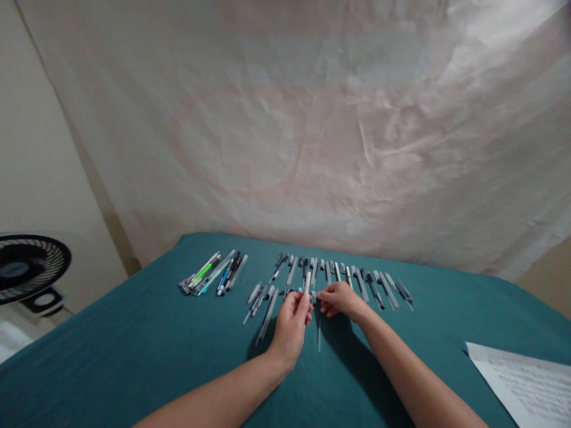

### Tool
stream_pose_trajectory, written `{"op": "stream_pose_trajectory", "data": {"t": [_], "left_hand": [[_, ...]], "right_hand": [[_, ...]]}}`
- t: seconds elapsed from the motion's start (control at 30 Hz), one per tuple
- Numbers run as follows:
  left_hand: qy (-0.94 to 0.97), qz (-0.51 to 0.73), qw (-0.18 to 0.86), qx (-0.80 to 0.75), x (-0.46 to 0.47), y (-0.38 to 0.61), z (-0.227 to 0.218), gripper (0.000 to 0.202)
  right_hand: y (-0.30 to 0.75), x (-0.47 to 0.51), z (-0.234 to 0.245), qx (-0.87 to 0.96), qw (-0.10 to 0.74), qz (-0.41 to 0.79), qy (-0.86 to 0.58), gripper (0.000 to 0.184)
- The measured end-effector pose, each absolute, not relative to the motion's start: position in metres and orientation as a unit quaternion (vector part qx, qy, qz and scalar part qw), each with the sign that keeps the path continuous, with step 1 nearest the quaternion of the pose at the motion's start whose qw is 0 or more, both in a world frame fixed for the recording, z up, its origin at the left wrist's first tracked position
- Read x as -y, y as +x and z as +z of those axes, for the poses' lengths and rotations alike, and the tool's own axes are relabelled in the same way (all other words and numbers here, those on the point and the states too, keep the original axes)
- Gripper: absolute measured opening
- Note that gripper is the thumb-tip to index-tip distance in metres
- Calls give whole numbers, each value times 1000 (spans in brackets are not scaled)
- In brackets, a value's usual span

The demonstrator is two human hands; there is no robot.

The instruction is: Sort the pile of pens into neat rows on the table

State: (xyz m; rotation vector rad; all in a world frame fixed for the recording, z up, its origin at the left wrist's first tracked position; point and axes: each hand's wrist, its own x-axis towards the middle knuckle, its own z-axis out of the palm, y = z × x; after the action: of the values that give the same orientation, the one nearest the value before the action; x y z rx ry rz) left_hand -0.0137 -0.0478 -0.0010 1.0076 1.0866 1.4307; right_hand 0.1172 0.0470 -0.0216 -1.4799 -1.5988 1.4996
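Note:
My left hand (289,330) is closed around a whitish pen (307,282), held upright with its top end above the fingers. Close beside it on the right, my right hand (342,301) has its fingers pinched together near a small clear piece (313,295); whether they grip it is hard to make out. A thin pale refill (319,334) lies on the cloth below the hands. Disassembled pen parts (267,315) lie to the left of my left hand. Behind the hands runs a row of pens and caps (336,271), partly hidden by them.
A green cloth (156,351) covers the table. Bunched pens (205,273) lie at the back left, with a few more pens (232,273) beside them. At the right front is a written sheet of paper (526,380). A black fan (31,267) stands off the left edge.

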Motion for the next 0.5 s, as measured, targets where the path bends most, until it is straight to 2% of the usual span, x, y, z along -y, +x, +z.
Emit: {"op": "stream_pose_trajectory", "data": {"t": [0.23,0.4,0.5], "left_hand": [[412,596,522,-451,48,-13,-1,32],[420,591,522,-448,49,-14,-1,34],[434,587,516,-448,50,-14,-1,33]], "right_hand": [[120,-44,-3,605,267,522,-539,23],[120,-28,35,644,315,580,-386,29],[115,-18,45,659,318,583,-353,30]]}}
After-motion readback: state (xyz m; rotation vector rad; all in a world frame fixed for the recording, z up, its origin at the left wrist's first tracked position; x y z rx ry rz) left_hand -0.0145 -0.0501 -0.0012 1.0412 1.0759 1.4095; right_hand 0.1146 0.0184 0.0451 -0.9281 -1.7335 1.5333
